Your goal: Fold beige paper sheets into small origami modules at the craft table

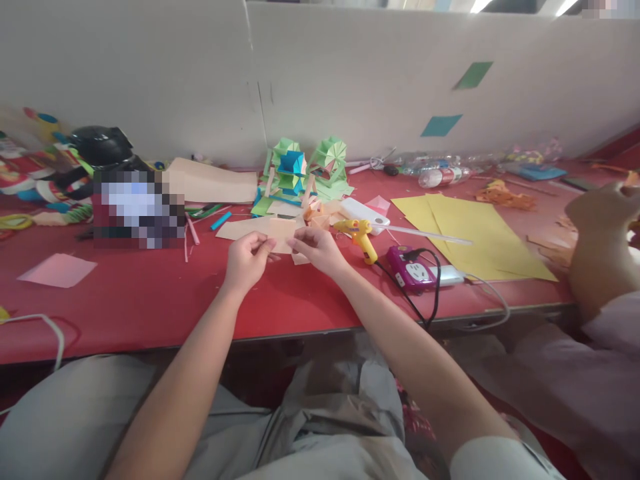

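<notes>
My left hand (247, 259) and my right hand (315, 249) together pinch a small peach paper piece (281, 233) just above the red table (150, 300). Each hand grips one side edge of the paper. Behind the paper lie more peach paper scraps (235, 230) and a folded green and blue paper model (305, 167). A yellow glue gun (361, 237) rests just right of my right hand.
A purple power strip (413, 268) with a black cord lies right of the glue gun. Yellow paper sheets (470, 233), a plastic bottle (443, 177), a pink square (57, 270) and craft clutter at far left. Another person's hand (600, 227) works at the right edge.
</notes>
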Tool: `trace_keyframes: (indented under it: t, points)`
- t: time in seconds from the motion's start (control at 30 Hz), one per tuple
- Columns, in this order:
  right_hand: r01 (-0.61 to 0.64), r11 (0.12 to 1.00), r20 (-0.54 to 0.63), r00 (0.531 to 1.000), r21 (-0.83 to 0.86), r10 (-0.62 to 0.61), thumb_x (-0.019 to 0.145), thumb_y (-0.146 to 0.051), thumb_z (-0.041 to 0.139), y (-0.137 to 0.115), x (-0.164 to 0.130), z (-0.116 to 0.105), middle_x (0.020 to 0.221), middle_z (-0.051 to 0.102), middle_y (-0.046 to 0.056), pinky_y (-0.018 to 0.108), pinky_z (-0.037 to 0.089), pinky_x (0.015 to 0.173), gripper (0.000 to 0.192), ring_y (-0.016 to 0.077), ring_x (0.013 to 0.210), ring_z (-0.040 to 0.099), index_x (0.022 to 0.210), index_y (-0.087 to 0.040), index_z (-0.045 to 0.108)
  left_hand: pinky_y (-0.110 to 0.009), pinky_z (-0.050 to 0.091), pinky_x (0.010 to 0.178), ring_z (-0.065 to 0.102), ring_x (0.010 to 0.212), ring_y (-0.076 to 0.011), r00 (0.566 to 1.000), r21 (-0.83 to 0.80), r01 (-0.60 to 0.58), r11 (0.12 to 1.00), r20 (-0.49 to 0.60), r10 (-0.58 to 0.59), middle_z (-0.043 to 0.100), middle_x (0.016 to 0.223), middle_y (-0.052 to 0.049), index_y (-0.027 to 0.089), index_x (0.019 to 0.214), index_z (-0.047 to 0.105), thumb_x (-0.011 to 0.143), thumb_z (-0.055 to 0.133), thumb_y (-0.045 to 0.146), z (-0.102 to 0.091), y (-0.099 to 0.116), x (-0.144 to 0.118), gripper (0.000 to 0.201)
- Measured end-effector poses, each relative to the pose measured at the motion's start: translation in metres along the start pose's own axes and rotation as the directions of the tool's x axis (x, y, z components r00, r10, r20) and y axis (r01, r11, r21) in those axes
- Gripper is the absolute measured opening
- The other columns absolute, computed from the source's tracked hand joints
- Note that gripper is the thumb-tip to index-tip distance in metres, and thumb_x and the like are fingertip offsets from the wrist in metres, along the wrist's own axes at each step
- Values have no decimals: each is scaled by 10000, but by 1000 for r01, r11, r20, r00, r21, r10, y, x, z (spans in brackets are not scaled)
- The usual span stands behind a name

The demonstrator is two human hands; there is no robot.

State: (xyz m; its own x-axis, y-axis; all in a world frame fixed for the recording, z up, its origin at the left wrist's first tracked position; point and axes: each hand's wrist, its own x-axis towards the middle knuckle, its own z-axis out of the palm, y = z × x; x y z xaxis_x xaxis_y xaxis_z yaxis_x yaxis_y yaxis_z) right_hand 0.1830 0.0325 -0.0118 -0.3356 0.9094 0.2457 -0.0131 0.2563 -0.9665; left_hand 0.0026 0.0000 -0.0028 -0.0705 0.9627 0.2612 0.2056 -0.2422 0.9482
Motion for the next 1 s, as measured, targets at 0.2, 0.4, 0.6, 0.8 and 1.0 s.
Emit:
trace_keyframes:
  t: [0.2,0.4,0.6,0.8,1.0]
  points:
    - [31,995,10,999,-94,-30,777,-605,717,3,-2,-1,638,608,20,269,462,577,453,135,602,555,694,-170,623,-296,555,712,724,783,-211,996,70,-57,996,-63,61,736,861,-70,185,914,640,780,747,390,1,-4,2,267]
    - [80,995,19,997,-65,-79,771,-534,745,2,-2,3,706,603,-2,254,463,558,414,115,599,530,952,-163,715,-320,572,811,720,943,-220,995,63,-86,994,-46,89,727,1064,-109,184,1108,615,755,755,293,3,-6,3,395]
    - [50,999,72,996,-12,-49,657,-511,854,3,-1,3,818,613,9,249,502,564,561,129,683,584,1064,-169,676,-369,598,844,699,1027,-264,975,-225,138,965,201,-92,736,1108,-100,175,1116,685,771,709,290,2,-1,3,365]
    - [57,989,22,998,-134,-54,617,-519,877,0,-3,2,848,611,1,255,502,621,569,118,703,576,1004,-188,623,-399,607,835,701,943,-255,947,-315,268,910,259,-189,733,1010,-97,155,1091,699,859,659,553,1,-3,2,463]
    - [1,991,0,1000,-136,-1,569,-468,902,-6,-6,4,964,637,29,268,524,632,578,131,751,602,961,-204,569,-398,603,874,694,886,-220,949,-243,243,939,261,-178,724,1013,-82,172,1134,694,751,795,552,3,3,-1,548]
